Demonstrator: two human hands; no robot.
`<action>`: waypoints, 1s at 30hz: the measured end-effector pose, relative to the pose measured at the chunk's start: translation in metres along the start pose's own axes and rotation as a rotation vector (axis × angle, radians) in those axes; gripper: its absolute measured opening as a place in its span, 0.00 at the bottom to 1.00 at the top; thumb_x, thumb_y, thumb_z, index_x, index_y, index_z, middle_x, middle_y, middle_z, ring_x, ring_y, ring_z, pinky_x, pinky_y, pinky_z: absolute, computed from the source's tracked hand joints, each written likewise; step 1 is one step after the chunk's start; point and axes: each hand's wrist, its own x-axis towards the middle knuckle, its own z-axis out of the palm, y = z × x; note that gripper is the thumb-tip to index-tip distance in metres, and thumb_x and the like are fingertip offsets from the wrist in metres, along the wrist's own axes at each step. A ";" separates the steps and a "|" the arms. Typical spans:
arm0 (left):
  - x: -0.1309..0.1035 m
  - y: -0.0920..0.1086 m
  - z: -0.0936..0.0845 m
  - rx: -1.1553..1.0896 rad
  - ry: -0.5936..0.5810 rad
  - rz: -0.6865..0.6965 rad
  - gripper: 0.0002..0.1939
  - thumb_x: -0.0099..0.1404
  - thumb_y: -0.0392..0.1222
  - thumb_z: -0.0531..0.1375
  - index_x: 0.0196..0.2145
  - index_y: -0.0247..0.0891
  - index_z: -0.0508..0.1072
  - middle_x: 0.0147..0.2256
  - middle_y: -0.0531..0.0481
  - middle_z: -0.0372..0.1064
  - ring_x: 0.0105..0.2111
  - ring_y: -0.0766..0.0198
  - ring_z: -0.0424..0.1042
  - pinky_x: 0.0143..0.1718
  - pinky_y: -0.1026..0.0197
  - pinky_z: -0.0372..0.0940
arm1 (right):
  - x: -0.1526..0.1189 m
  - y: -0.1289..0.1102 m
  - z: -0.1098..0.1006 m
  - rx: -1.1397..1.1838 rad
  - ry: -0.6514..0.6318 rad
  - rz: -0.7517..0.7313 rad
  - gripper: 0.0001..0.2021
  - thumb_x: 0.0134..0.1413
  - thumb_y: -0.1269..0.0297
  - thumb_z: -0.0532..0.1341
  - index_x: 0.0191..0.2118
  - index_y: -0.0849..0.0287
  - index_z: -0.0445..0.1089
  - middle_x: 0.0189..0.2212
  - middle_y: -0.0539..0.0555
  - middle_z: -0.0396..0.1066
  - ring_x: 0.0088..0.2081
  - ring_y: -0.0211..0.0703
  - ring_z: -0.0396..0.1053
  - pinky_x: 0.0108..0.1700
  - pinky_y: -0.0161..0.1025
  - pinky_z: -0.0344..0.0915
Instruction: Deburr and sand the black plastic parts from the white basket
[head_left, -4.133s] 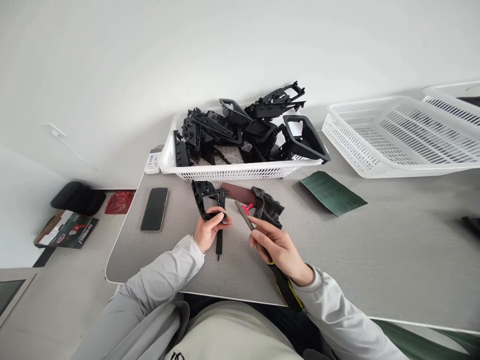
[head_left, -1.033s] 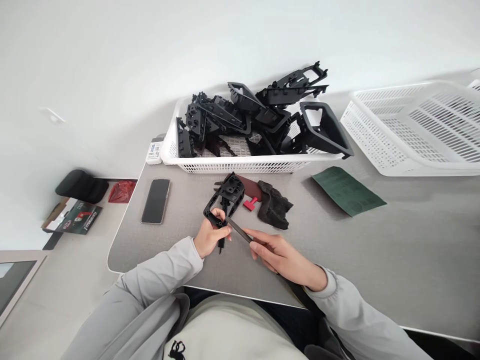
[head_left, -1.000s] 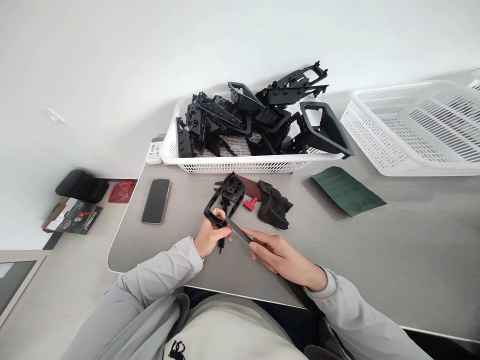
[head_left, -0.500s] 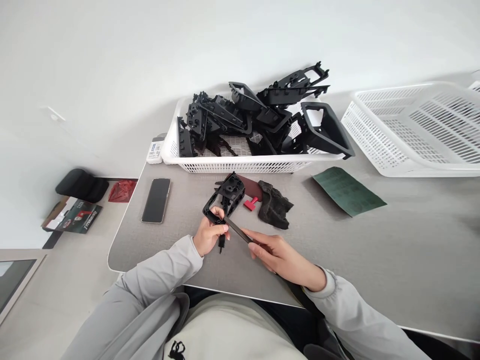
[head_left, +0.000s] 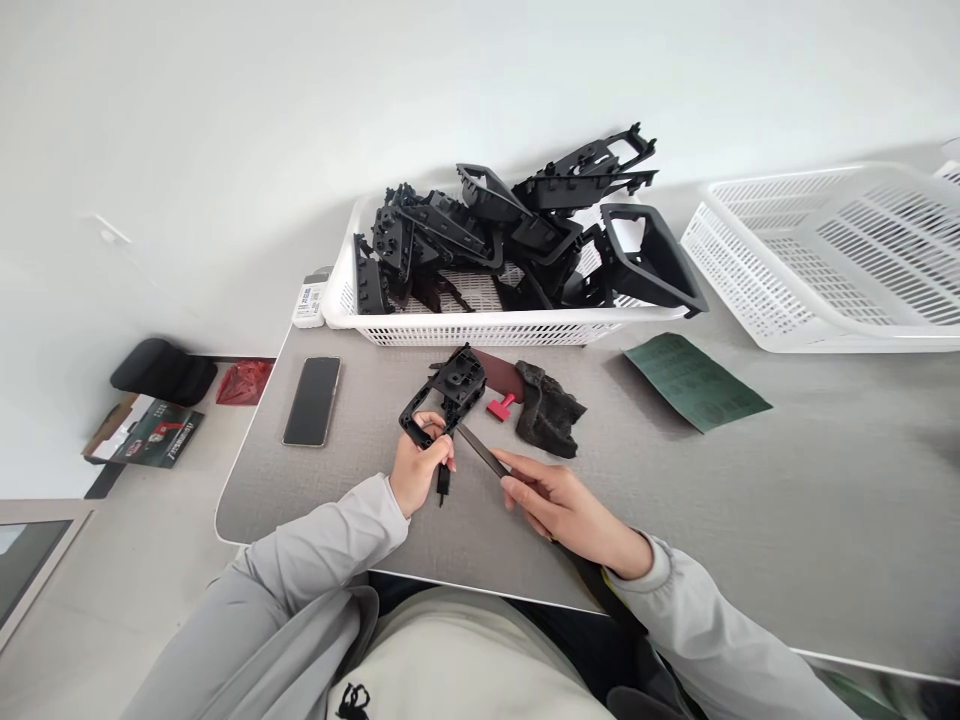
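My left hand (head_left: 417,474) is closed on the near end of a black plastic frame part (head_left: 459,377), tilted above the table. Between the fingers of my right hand (head_left: 562,502) is a flat file (head_left: 481,450), its tip close to the part's near right edge. Whether the tip touches the plastic is hard to tell. Below my left fingers shows a narrow black piece (head_left: 443,482). Just beyond lie a small red T-shaped piece (head_left: 500,407), a dark crumpled cloth (head_left: 547,412) and a reddish-brown sheet (head_left: 501,374), partly covered.
A white basket (head_left: 480,328) piled with black plastic parts stands against the wall, another white basket (head_left: 795,330) to its right. On the grey table (head_left: 712,510) lie a green sheet (head_left: 697,382), a phone (head_left: 312,401) and a small white box (head_left: 310,301).
The file's tip has shifted slightly right and up, off the spot by my left thumb. My left hand and the frame part have moved a little left.
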 end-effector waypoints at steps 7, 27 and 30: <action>0.002 0.000 -0.001 0.081 0.019 0.032 0.19 0.49 0.44 0.67 0.35 0.39 0.63 0.23 0.60 0.63 0.18 0.71 0.63 0.23 0.65 0.59 | 0.000 -0.002 0.001 -0.047 -0.008 -0.007 0.29 0.60 0.48 0.54 0.61 0.61 0.63 0.24 0.49 0.64 0.16 0.30 0.54 0.16 0.30 0.54; 0.004 -0.004 -0.008 0.067 -0.108 0.021 0.20 0.49 0.38 0.63 0.41 0.38 0.68 0.29 0.55 0.67 0.28 0.66 0.68 0.31 0.61 0.67 | 0.002 -0.003 0.001 -0.213 -0.059 -0.088 0.25 0.63 0.57 0.51 0.62 0.60 0.62 0.22 0.48 0.64 0.18 0.31 0.54 0.20 0.30 0.57; 0.003 -0.003 -0.007 0.059 -0.098 0.008 0.20 0.49 0.38 0.64 0.41 0.38 0.67 0.29 0.54 0.67 0.29 0.65 0.68 0.30 0.61 0.67 | 0.002 -0.002 0.001 -0.222 0.004 -0.068 0.26 0.63 0.56 0.52 0.62 0.63 0.62 0.23 0.49 0.65 0.18 0.32 0.55 0.20 0.30 0.58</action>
